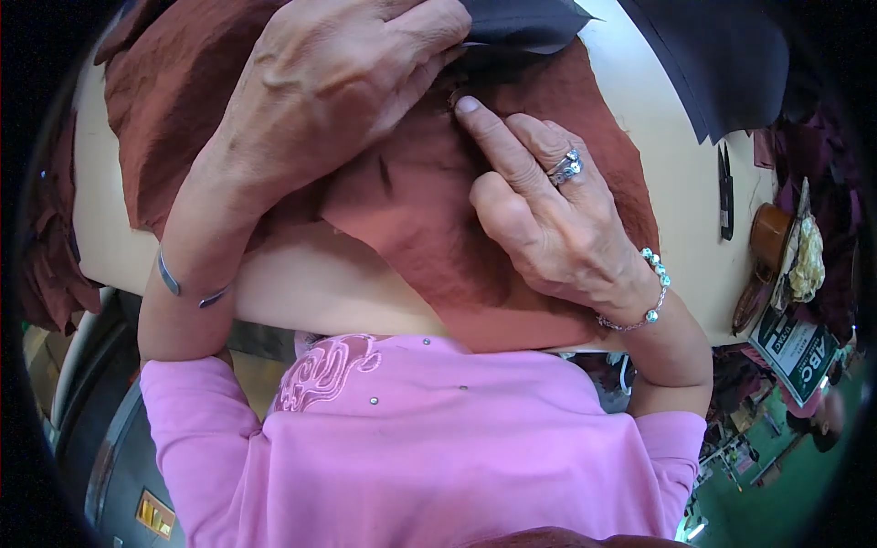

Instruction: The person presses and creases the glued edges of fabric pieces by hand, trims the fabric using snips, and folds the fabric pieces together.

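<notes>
A rust-brown piece of fabric [411, 210] lies across the pale table in front of me, with a short dark slit or mark in it. My left hand [343, 73] is over its upper part, fingers curled together at the edge of a black piece of fabric [530, 26]; the fingertips and thumb are partly hidden. My right hand [553, 201] rests on the rust-brown cloth. Its index finger is stretched out, the tip touching a small dark spot beside the left hand, and the other fingers are loosely bent with nothing visible in them.
Thread snips [726, 196] lie on the table [301, 283] at the right. Past them, another black fabric piece [722, 64] hangs at the top right. A brown holder [772, 233] and a green printed card [799, 356] are at the right edge. Dark red cloth [59, 274] is bundled at the left.
</notes>
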### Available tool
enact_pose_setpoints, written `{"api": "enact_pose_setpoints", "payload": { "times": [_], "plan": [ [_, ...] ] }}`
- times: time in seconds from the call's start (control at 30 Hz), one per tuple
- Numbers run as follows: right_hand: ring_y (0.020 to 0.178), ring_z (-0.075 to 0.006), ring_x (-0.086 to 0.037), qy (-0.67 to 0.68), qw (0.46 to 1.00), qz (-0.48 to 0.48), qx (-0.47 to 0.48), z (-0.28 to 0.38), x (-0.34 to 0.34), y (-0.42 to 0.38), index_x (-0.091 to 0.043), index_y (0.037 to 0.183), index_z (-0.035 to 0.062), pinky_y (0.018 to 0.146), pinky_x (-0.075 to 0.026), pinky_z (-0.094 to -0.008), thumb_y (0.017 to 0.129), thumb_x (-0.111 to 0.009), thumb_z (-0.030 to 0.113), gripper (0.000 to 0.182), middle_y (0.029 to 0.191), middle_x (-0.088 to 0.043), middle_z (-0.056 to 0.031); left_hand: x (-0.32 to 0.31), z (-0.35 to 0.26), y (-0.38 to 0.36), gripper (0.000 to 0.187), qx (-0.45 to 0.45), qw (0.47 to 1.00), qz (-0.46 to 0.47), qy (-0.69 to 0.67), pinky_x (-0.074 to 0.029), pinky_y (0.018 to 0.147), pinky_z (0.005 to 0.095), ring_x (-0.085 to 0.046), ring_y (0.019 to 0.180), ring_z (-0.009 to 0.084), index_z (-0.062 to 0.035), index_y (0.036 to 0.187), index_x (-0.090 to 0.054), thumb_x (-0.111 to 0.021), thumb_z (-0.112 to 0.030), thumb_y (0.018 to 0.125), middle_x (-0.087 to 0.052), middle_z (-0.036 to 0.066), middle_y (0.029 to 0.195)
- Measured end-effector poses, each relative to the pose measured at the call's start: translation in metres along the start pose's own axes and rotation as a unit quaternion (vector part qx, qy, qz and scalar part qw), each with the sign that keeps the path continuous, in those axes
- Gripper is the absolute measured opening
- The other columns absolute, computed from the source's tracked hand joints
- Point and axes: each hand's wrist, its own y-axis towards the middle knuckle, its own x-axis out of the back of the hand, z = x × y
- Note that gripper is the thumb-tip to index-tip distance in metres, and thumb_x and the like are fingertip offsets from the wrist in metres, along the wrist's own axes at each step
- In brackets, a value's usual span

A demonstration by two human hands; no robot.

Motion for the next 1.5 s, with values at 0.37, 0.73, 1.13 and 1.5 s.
{"api": "enact_pose_setpoints", "payload": {
  "times": [0.37, 0.73, 1.13, 1.5],
  "plan": [
    [0.098, -0.0314, -0.055, -0.016, 0.998, 0.055, -0.019, 0.003, 0.003, 0.005, -0.047, 0.092, 0.0059, 0.084, -0.044, -0.0393, 0.079, -0.055, 0.009, 0.016, 0.127, -0.056, -0.0226, -0.007, 0.005, -0.005, 0.014, -0.012, 1.000, -0.009, 0.011, -0.049, 0.063, 0.0316, -0.058, 0.072, 0.0251, -0.0039, 0.076, -0.060, -0.070, 0.000, 0.067, -0.059, 0.007, 0.078],
    [0.093, -0.0219, -0.055, -0.083, 0.995, 0.060, -0.022, 0.003, -0.004, 0.016, -0.052, 0.119, 0.0181, 0.073, -0.041, -0.0351, 0.086, -0.049, 0.022, 0.034, 0.113, -0.059, -0.0161, -0.006, 0.003, -0.003, 0.013, 0.038, 0.999, 0.014, -0.011, -0.047, 0.068, 0.0339, -0.057, 0.075, 0.0269, -0.0027, 0.076, -0.060, -0.071, -0.001, 0.069, -0.059, 0.009, 0.079],
    [0.094, -0.0230, -0.056, -0.077, 0.995, 0.057, -0.015, 0.001, -0.006, 0.014, -0.054, 0.116, 0.0088, 0.080, -0.043, -0.0342, 0.081, -0.053, 0.019, 0.036, 0.119, -0.058, -0.0155, -0.001, 0.008, -0.005, 0.013, 0.085, 0.993, 0.045, -0.066, -0.044, 0.073, 0.0355, -0.055, 0.078, 0.0286, -0.0035, 0.079, -0.058, -0.069, -0.003, 0.072, -0.059, 0.009, 0.081],
    [0.102, -0.0286, -0.059, -0.082, 0.996, 0.039, -0.001, 0.012, 0.004, -0.001, -0.057, 0.114, 0.0029, 0.086, -0.048, -0.0384, 0.080, -0.056, 0.012, 0.035, 0.115, -0.062, -0.0176, 0.008, 0.003, -0.006, 0.018, 0.122, 0.984, 0.104, -0.077, -0.042, 0.079, 0.0359, -0.055, 0.085, 0.0280, -0.0044, 0.085, -0.058, -0.071, -0.008, 0.074, -0.058, 0.010, 0.089]
  ]
}}
